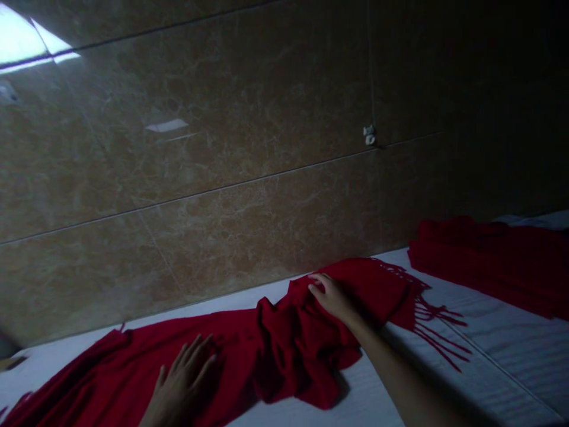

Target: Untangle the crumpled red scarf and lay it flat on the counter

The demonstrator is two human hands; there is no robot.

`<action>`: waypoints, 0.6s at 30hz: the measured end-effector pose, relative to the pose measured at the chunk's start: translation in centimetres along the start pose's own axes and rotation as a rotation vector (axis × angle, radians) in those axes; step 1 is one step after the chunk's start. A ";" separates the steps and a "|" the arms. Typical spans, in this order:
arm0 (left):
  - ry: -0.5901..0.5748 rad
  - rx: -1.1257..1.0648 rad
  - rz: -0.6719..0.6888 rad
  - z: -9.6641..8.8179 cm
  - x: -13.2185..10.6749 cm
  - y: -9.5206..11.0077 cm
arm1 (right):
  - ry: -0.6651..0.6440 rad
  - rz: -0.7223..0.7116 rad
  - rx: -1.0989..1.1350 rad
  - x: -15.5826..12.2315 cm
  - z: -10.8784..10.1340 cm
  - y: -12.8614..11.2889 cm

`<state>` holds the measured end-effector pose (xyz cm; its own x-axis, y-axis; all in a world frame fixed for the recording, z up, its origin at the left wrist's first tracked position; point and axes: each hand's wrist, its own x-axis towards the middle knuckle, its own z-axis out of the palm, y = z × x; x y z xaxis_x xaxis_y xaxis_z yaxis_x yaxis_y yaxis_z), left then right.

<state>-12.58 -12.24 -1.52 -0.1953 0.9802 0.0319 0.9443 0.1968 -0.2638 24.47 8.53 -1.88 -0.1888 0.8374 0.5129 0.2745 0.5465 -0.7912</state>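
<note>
Pressing open left hand (180, 379) flat on red fringed scarf (306, 350) along bed's (498, 350) far edge, apparently pinning it in place; right hand (331, 296) half-curled over bunched folds, grip unclear; second red cloth (480, 261) lay toward far corner.

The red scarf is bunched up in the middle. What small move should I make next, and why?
Probably smooth the bunched folds outward with your right hand: they sit heaped just below it, while your left hand lies flat on the red scarf, which could help hold it against the white bed.
</note>
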 end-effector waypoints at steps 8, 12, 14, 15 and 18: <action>-0.003 -0.122 -0.033 2.3 -0.4 -1.1 | -0.236 0.023 -0.257 -1.2 0.3 1.6; 0.106 -0.296 -0.034 4.1 -0.7 -10.4 | -0.273 0.027 -0.297 -0.9 0.3 2.1; 0.199 -0.346 -0.070 4.8 -1.2 -15.0 | -0.288 0.033 -0.323 -0.9 0.4 2.3; 0.265 -0.354 -0.092 4.9 -1.3 -17.0 | -0.296 0.037 -0.340 -0.9 0.4 2.3; 0.429 -0.244 -0.087 4.4 -1.0 -20.8 | -0.313 0.066 -0.419 -1.1 0.3 2.1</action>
<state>-33.23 -17.39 -0.34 -0.1982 0.8701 0.4513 0.9737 0.2275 -0.0110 24.93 8.78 -4.23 -0.4129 0.8628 0.2915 0.6369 0.5024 -0.5848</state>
